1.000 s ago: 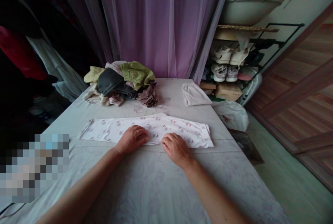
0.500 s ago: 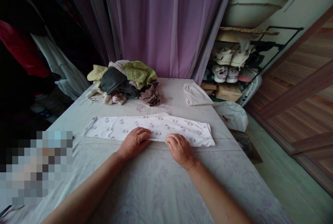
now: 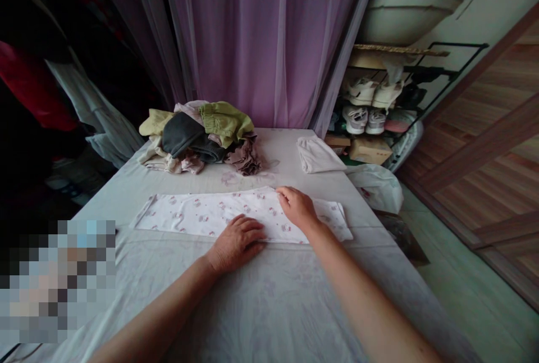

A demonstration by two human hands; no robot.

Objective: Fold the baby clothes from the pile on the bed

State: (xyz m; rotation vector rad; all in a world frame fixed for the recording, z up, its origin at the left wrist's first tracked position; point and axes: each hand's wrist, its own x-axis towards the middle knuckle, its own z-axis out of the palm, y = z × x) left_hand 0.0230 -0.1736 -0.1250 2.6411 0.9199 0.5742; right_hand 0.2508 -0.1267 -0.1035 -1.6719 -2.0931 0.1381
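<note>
A pair of white printed pants with small red and grey figures lies in a long flat strip across the covered table. My left hand rests flat on its near edge, around the middle, fingers slightly apart. At the far edge, right of the middle, my right hand has its thumb and fingers closed on the cloth. Its palm and forearm cover part of the right half of the pants.
Behind the pants is a heap of crumpled clothes at the far left. A folded white cloth lies at the far right. A purple curtain hangs behind the table. Shoes stand on a rack to the right.
My right hand has moved from the near edge of the pants to the far edge. My left hand has slid right along the near edge, its fingers spreading a little.
</note>
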